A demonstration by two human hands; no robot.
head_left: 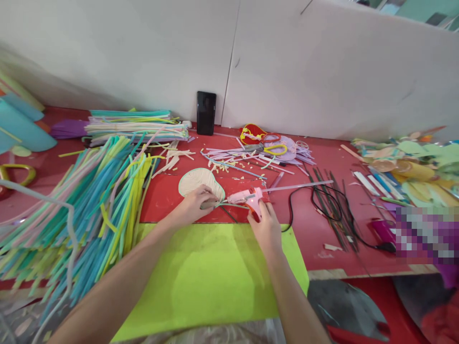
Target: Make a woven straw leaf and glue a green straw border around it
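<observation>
My left hand (pixel 198 204) pinches the near right edge of a cream, ridged rounded piece (pixel 195 181) that has a thin green border. Its fingertips sit close to where a thin green strip (pixel 234 205) meets that border; the exact grip is partly hidden. In my right hand (pixel 266 229) is a pink hot glue gun (pixel 246 196), fingers around its handle, with the nozzle pointing left toward the piece's edge. A long translucent glue stick (pixel 297 186) sticks out of the gun's back. Under the piece lies a red board (pixel 161 205).
Bundles of coloured fuzzy stems (pixel 96 205) cover the left side. A black phone (pixel 206 113) leans on the wall. Scissors (pixel 274 149) rest among lilac stems at the back. A black cord (pixel 292 210) loops right beside dark sticks (pixel 332 215). A lime-green sheet (pixel 211 272) lies in front.
</observation>
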